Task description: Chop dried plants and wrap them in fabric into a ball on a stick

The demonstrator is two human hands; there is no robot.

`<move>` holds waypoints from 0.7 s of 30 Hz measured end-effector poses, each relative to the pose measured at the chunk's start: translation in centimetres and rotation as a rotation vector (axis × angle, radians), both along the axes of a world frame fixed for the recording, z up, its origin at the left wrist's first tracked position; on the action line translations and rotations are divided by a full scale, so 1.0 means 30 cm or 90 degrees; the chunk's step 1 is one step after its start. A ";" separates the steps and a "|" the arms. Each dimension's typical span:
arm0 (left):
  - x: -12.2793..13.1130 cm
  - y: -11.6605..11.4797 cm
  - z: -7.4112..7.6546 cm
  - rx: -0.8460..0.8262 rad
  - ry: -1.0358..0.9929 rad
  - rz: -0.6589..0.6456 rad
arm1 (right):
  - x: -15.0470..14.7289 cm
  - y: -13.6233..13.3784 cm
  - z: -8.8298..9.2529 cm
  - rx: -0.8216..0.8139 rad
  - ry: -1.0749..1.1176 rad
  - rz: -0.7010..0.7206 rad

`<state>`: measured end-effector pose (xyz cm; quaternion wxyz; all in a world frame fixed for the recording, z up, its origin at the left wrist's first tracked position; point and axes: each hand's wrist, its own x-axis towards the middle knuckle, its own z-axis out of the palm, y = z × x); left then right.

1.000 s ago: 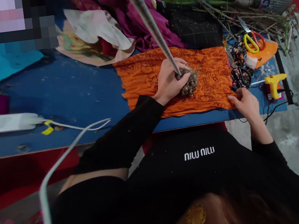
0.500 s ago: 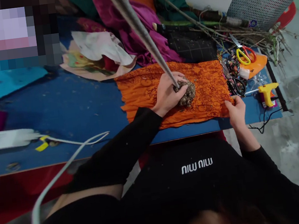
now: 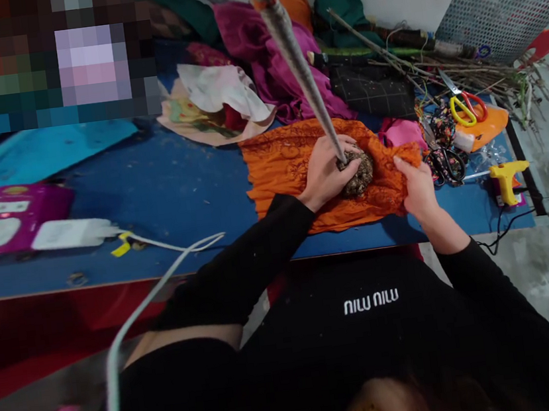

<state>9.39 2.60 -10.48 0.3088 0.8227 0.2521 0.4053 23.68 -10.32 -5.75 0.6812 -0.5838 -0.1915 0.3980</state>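
An orange patterned cloth [image 3: 275,172] lies on the blue table. On it rests a rough brown-grey clump [image 3: 358,175] at the lower end of a long wrapped stick [image 3: 305,68], which slants up toward the camera. My left hand [image 3: 327,169] is closed round the stick's low end, its fingers also against the clump. At the cloth's right side, my right hand [image 3: 417,185] pinches the edge, which is lifted and bunched toward the clump.
Scissors with red and yellow handles [image 3: 465,105], a yellow glue gun [image 3: 509,180] and thin twigs [image 3: 502,64] lie right. Magenta cloth [image 3: 260,47] is piled behind. A white cable [image 3: 142,308] crosses the table's front edge, left, near a purple power socket [image 3: 20,216].
My right hand has pulled the cloth's right edge inward and up toward the clump, uncovering a pink cloth behind. The camera view has shifted left; my left hand keeps its hold.
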 end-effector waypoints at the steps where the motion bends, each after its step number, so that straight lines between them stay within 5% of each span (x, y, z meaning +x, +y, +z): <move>1: 0.001 0.002 -0.005 0.003 0.000 -0.001 | -0.010 0.024 -0.003 0.025 -0.029 -0.026; 9: 0.001 0.044 -0.073 0.031 0.039 0.002 | -0.128 0.208 -0.021 0.078 -0.055 0.100; 16: -0.033 0.048 -0.068 0.039 0.022 -0.085 | -0.106 0.218 -0.025 0.048 0.025 0.100; 21: -0.021 0.055 -0.083 0.039 0.068 -0.049 | -0.091 0.237 0.018 0.030 -0.056 0.225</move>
